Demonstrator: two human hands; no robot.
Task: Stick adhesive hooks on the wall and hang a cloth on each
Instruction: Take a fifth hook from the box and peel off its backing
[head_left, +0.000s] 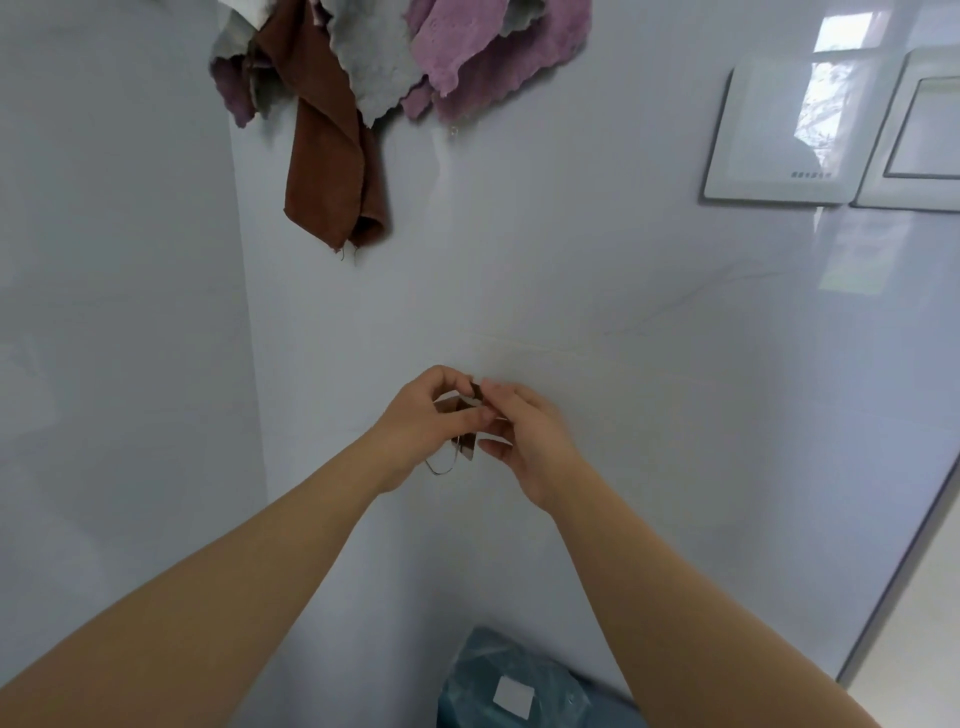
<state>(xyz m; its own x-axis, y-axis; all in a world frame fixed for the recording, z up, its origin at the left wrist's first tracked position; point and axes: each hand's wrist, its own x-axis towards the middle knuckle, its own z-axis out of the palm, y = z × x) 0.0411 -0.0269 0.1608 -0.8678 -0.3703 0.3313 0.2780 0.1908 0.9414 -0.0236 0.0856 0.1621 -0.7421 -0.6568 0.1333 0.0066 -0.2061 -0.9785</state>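
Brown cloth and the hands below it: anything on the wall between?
No. The head view shows only bare wall, with a faint seam, between the brown cloth and the left hand and right hand pinching an adhesive hook.

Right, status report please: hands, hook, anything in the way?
Left hand and right hand pinch adhesive hook, in front of wall. Cloths hang above. Nothing blocking.

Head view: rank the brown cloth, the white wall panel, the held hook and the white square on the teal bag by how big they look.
1. The brown cloth and white wall panel: about alike, not ranked.
2. The hook and white square: both far smaller; fingers hide part of the hook, so unsure.
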